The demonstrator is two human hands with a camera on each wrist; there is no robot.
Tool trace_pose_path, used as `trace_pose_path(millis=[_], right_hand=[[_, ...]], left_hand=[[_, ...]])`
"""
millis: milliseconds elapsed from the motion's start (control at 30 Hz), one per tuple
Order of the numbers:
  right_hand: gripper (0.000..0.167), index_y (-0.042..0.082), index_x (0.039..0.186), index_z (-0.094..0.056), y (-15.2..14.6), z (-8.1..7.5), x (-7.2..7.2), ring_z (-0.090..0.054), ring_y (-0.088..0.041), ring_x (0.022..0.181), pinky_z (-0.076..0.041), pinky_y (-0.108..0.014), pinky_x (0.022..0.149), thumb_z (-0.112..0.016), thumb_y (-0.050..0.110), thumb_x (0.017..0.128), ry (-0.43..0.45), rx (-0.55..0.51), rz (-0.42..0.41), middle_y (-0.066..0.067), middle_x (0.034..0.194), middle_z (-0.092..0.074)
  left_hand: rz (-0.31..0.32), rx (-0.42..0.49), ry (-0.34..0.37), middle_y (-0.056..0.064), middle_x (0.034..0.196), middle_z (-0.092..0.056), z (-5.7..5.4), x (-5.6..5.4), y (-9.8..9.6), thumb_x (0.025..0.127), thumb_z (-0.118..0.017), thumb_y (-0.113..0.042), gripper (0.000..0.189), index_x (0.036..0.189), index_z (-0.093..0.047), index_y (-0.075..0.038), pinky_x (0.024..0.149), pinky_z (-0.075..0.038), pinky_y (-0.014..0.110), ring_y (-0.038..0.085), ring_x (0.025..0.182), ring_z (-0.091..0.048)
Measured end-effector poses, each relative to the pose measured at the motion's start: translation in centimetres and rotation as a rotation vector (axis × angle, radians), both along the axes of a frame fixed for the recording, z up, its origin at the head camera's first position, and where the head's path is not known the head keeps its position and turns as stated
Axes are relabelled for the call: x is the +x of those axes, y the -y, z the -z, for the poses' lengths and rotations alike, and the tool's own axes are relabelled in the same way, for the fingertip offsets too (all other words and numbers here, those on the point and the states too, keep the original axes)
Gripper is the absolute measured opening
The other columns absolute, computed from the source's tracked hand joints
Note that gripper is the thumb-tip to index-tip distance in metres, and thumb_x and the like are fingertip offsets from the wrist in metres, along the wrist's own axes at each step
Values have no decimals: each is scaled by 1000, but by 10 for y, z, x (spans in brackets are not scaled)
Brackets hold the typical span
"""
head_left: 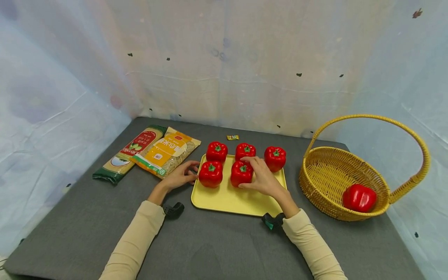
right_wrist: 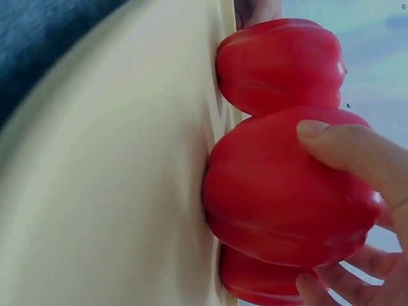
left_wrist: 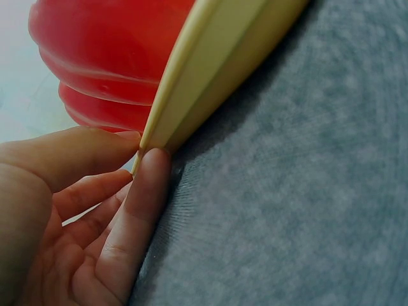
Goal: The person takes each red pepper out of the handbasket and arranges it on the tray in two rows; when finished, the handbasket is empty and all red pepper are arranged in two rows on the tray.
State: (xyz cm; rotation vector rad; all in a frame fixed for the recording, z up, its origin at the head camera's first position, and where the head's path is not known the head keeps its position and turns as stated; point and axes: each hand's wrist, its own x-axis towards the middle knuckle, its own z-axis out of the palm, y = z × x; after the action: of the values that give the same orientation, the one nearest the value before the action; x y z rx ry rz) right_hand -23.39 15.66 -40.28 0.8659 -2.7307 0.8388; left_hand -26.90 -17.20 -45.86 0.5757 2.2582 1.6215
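Note:
My left hand point(head_left: 181, 175) is at the left edge of the yellow tray point(head_left: 224, 203), and in the left wrist view its thumb and a finger pinch the rim point(left_wrist: 167, 70). My right hand point(head_left: 263, 178) holds the front red bell pepper point(head_left: 240, 175) near the tray's middle. The right wrist view has the thumb on one side of this pepper point(right_wrist: 280, 191) and fingers round the far side; its base is right at the tray surface. Also on the tray are the front-left pepper point(head_left: 210, 175), back-left pepper point(head_left: 217, 151), back-middle pepper point(head_left: 246, 149) and right pepper point(head_left: 275, 158).
On the right stands a yellow woven basket point(head_left: 325, 163) with a tall handle, one red bell pepper point(head_left: 360, 197) inside. A green-ended package point(head_left: 131, 151) and an orange-labelled grain bag point(head_left: 171, 149) lie at the left. A small yellow packet point(head_left: 232, 137) lies behind the tray.

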Motion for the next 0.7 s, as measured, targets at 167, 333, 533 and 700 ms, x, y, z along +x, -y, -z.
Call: trace_pose_path(millis=[167,333,533,700], right_hand=[[78,11,133,-44,-2,-3,1,-40,-27,118,-39,-48,99,-84,29,68,32,8,-25,-9,126,-47],[82,11,136,-42,-4,-5,1,-39,-26,120,-37,-47,101,-84,29,68,44,19,-48,-9,129,-45],[89,13,140,-39,-6,-8,2,-39,-25,120,-39,-48,98,-85,32,66,58,14,-62,-8,128,-45],[90,16,140,-39,-12,-15,3,-42,-21,113,-42,-44,94,-84,38,65,35,6,-83,-6,123,-46]], left_hand=[[-3,-1,4,21,117,-46,1,0,0,91,-58,-4,53,139,-35,2,71,-54,33,23,85,-57],[3,-5,7,23,117,-45,-6,3,-1,91,-56,-1,53,139,-34,4,73,-55,36,26,86,-57],[14,-2,7,24,116,-46,-25,15,-4,90,-56,1,52,137,-33,8,74,-54,38,28,86,-57],[14,-1,7,25,116,-46,-28,17,-5,90,-56,0,52,137,-34,8,74,-55,38,26,86,-57]])
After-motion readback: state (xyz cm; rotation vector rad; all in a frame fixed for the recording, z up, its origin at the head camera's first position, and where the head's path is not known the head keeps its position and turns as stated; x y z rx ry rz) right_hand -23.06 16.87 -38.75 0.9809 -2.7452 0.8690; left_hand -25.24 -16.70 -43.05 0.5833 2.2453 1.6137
